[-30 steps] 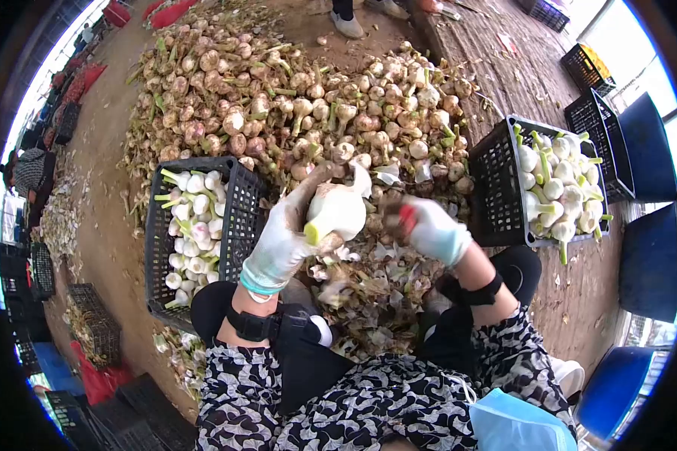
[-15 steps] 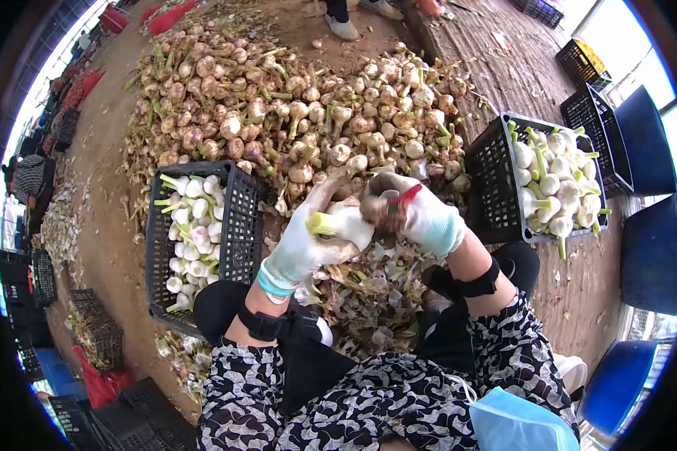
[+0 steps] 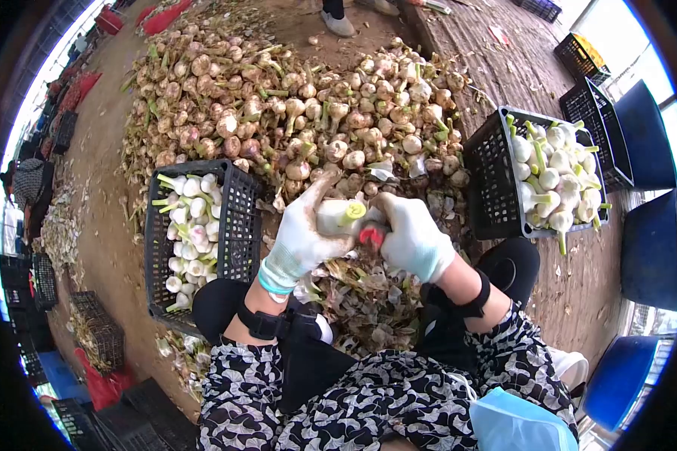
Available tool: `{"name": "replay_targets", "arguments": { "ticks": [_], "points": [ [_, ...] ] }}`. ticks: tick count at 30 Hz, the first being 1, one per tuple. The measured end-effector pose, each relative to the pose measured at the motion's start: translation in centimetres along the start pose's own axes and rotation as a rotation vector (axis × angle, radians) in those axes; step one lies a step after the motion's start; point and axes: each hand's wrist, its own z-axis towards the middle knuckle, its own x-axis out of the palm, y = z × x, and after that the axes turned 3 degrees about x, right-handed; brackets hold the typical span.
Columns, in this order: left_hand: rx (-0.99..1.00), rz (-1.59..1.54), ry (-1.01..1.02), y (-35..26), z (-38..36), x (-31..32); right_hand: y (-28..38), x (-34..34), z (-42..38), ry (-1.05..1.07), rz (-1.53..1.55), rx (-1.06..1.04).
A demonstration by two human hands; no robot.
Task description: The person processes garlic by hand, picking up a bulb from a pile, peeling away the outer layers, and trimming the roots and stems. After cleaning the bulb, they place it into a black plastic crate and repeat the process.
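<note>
My left hand [image 3: 302,234], in a white glove with soiled fingertips, is closed around a peeled garlic bulb [image 3: 337,217] whose cut green stem points up toward me. Close against it, my gloved right hand [image 3: 416,239] grips a small red-handled tool [image 3: 371,235]; its blade or tip is hidden, so its kind does not show. Both hands meet above a litter of dry garlic skins [image 3: 372,297] between my knees. Just beyond the fingers lies a large heap of unpeeled, dirt-stained garlic [image 3: 278,113].
A black crate [image 3: 237,225] of cleaned garlic stands by my left knee. Another full crate [image 3: 496,177] is at the right. Blue barrels [image 3: 651,255] line the right side. A person's shoe [image 3: 338,24] shows beyond the heap. A blue face mask [image 3: 519,421] hangs low before me.
My left hand has turned the garlic so its stem points up and right. My right hand has rotated and moved slightly down and left, bringing the red tool beside the bulb.
</note>
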Motion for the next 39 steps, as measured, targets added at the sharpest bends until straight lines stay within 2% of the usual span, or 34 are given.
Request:
{"name": "replay_targets", "arguments": {
  "ticks": [1,2,3,5,6,7,9,10,11,13,14,16,17,19,20,21,23,25,26,27,28,29,30,31,33,34,35,36,37,39],
  "points": [
    [-0.002,0.001,0.004,-0.3,-0.2,0.2,-1.2,0.2,0.4,-0.006,0.029,0.019],
    [-0.015,-0.184,0.048,-1.0,-0.4,0.4,-4.0,0.9,1.2,-0.147,-0.111,0.049],
    [-0.022,-0.367,0.095,-1.4,-0.3,0.5,-4.3,-0.1,1.5,-0.101,-0.07,0.136],
    [-0.037,-0.437,0.068,-0.9,-0.4,0.4,-8.3,0.2,1.5,0.096,0.617,0.172],
    [-0.044,-0.386,0.031,-0.8,-0.4,0.2,-3.9,-1.8,0.4,0.226,1.089,0.249],
    [-0.043,-0.329,0.006,-0.8,-0.1,0.1,-2.7,-1.4,0.0,0.222,1.187,0.192],
    [-0.027,-0.217,-0.001,0.0,0.4,0.3,-2.1,-0.6,-0.1,0.175,0.739,0.289],
    [0.022,-0.047,-0.053,0.6,0.5,0.5,-1.6,-0.1,-0.3,0.001,0.27,0.113],
    [0.07,0.121,-0.107,0.9,0.6,0.7,-0.8,0.6,-0.8,-0.192,-0.003,-0.059],
    [0.103,0.22,-0.109,0.2,0.4,1.1,0.1,0.7,-1.0,-0.126,-0.056,-0.011],
    [0.051,0.07,-0.074,0.2,0.3,0.9,0.3,0.6,-1.0,-0.125,-0.055,-0.011],
    [-0.065,-0.158,-0.027,-0.5,0.1,0.7,0.5,0.3,-0.8,-0.107,0.074,-0.06],
    [-0.07,-0.157,-0.025,-0.4,-0.2,0.7,0.2,-0.1,-0.4,-0.115,-0.009,-0.017],
    [-0.013,-0.364,0.051,-0.5,-0.2,0.8,-4.5,1.0,1.2,-0.284,-0.003,0.032],
    [-0.023,-0.378,0.064,-0.8,-0.1,0.9,-8.4,1.0,1.7,0.053,0.396,0.286],
    [-0.027,-0.382,0.058,-0.7,0.0,0.8,-7.9,0.2,1.3,0.187,0.924,0.27],
    [-0.003,-0.297,0.055,-0.6,0.2,0.6,-3.4,-0.8,-0.4,0.312,1.509,0.145],
    [0.055,-0.283,0.055,-0.3,0.5,0.6,-3.9,0.7,0.2,0.341,1.363,0.09],
    [0.144,0.062,0.004,0.8,0.9,0.4,-3.6,2.6,0.7,0.06,1.28,0.095],
    [0.23,0.408,-0.049,1.3,1.1,0.2,-1.7,2.1,0.6,-0.033,1.074,0.247],
    [0.23,0.092,-0.123,-0.4,0.5,2.1,-0.8,1.9,0.4,-0.111,0.776,0.157],
    [0.079,-0.326,-0.328,-0.3,0.3,3.5,-0.2,2.1,0.0,-0.183,0.479,0.072],
    [-0.068,-0.278,-0.327,0.1,0.3,2.7,-0.3,2.9,0.0,-0.298,0.249,-0.074],
    [-0.212,-0.23,-0.325,0.3,0.4,2.0,-0.4,3.6,0.1,-0.328,0.27,-0.116],
    [-0.149,-0.234,-0.32,0.3,0.0,2.0,-1.7,4.0,0.5,-0.146,0.823,0.096],
    [-0.153,-0.483,-0.388,0.2,0.3,1.9,-2.4,3.0,0.7,-0.014,1.196,0.113],
    [-0.153,-0.736,-0.457,0.2,0.3,1.8,-3.9,2.4,1.1,-0.128,0.771,0.094],
    [-0.003,-0.504,-0.414,2.0,0.0,1.0,-3.0,1.8,0.9,-0.07,1.076,0.189],
    [0.002,-0.506,-0.416,3.1,0.2,0.3,-1.6,1.1,0.4,-0.009,1.381,0.288],
    [0.123,0.018,-0.425,4.6,-0.3,0.0,0.1,1.0,-0.9,0.231,1.452,0.216]
  ]
}}
